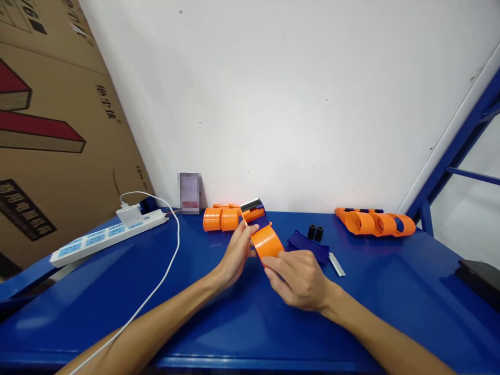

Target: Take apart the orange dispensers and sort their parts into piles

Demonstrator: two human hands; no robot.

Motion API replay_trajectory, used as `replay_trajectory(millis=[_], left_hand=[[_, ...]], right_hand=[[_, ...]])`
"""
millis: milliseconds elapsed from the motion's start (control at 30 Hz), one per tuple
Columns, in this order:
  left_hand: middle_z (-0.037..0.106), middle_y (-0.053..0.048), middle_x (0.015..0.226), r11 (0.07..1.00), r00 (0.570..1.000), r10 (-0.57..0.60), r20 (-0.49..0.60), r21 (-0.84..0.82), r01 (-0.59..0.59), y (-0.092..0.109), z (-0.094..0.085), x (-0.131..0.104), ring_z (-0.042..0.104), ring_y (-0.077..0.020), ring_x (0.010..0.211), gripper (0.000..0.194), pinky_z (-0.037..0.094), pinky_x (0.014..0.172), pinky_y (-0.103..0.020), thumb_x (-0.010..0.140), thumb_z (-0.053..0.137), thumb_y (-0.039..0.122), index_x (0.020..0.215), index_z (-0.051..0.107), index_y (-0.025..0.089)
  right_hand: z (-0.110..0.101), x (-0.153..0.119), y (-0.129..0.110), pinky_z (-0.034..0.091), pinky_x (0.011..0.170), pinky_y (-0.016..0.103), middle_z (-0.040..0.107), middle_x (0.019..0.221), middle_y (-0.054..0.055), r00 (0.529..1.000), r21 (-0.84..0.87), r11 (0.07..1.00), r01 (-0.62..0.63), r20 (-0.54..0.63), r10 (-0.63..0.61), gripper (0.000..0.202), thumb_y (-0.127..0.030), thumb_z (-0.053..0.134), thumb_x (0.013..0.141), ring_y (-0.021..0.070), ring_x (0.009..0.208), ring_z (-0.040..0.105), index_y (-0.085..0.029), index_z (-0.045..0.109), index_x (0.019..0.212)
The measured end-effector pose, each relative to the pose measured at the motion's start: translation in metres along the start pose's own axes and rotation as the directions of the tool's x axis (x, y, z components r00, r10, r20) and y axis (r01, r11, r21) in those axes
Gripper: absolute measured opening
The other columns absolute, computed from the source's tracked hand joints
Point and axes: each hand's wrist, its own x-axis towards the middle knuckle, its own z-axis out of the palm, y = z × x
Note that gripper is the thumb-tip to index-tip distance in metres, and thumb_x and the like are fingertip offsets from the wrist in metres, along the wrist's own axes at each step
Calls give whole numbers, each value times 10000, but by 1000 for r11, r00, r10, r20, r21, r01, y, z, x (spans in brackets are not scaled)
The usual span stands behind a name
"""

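Both hands hold one orange and blue plastic tape dispenser (267, 242) above the blue table, tilted, with a dark strip at its upper end. My left hand (236, 254) grips its left side near the middle, fingers partly hidden behind it. With thumb and fingers my right hand (299, 278) pinches the lower right edge of its orange round part. Just beyond the right hand lie a curved blue plastic piece (308, 247), a white strip (336, 264) and two black rollers (315, 232).
More orange ring-shaped parts stand at the wall, one group (221, 219) at centre left and another (377, 223) at right. A power strip (109, 237) with a white cable (172, 255) lies left; the cable crosses my left forearm. A black object (480, 281) sits at the right edge.
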Motion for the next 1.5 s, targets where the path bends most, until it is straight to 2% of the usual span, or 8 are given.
replay_trajectory(millis=[67, 167, 300, 533, 733, 933, 1200, 1500], left_hand=[[605, 20, 796, 999, 1000, -13, -28, 36, 14, -1, -1, 1, 561, -128, 658, 294, 463, 618, -234, 788, 732, 428, 918, 598, 200], [643, 12, 902, 993, 998, -21, 65, 120, 14, -3, 3, -6, 573, -124, 695, 296, 470, 648, -233, 814, 713, 413, 1018, 629, 215], [675, -25, 1076, 976, 971, -84, 226, 215, 35, -7, 7, -21, 625, -173, 841, 393, 504, 736, -274, 847, 683, 385, 1214, 624, 258], [668, -54, 1197, 989, 977, -75, 200, 136, 48, -9, 15, -32, 593, -230, 1111, 364, 476, 926, -317, 852, 709, 417, 1165, 658, 240], [621, -6, 851, 982, 991, 63, 118, 168, -82, -1, 20, -32, 569, -162, 836, 306, 452, 818, -267, 773, 805, 418, 886, 639, 188], [616, 7, 843, 993, 991, -17, 135, 119, 1, 0, 21, -31, 563, -140, 789, 338, 453, 825, -282, 766, 811, 429, 881, 607, 184], [632, -7, 845, 995, 986, -72, 152, 86, 59, 2, 22, -27, 584, -151, 810, 354, 457, 811, -284, 761, 813, 426, 880, 598, 171], [650, -15, 846, 994, 985, -97, 141, 71, 88, 1, 22, -28, 637, -165, 774, 370, 514, 798, -321, 762, 810, 438, 881, 578, 175]], right_hand=[[-8, 2, 9, 398, 543, 245, 616, 638, -31, 983, 47, 983, -177, -40, 179, 121, -196, 481, 991, 105, 498, 540, -188, 600, 969], [-14, 2, 27, 402, 564, 232, 614, 650, -36, 839, -19, 839, -544, 23, 544, 166, -315, 505, 999, 115, 532, 572, -186, 588, 1063], [-11, -1, 42, 358, 582, 249, 702, 776, 15, 729, -221, 778, -588, 270, 628, 275, -441, 519, 998, 165, 646, 650, -184, 593, 1065], [-1, -5, 32, 250, 547, 294, 717, 797, 68, 794, -375, 877, -299, 412, 447, 234, -290, 413, 1027, 192, 670, 666, -158, 592, 954], [7, -7, 24, 262, 538, 286, 698, 731, 48, 862, -390, 884, -256, 321, 392, 185, -281, 439, 990, 170, 632, 644, -171, 572, 925], [6, -7, 29, 265, 514, 294, 656, 662, 41, 914, -399, 910, -115, 317, 254, 199, -200, 387, 971, 168, 555, 618, -166, 551, 863], [7, -6, 40, 216, 482, 297, 614, 567, 25, 887, -392, 919, -54, 403, 224, 207, -192, 364, 964, 161, 470, 583, -161, 534, 850], [9, -11, 44, 244, 513, 281, 657, 621, 46, 856, -273, 948, -165, 438, 275, 264, -235, 333, 1022, 167, 505, 605, -132, 557, 928]])
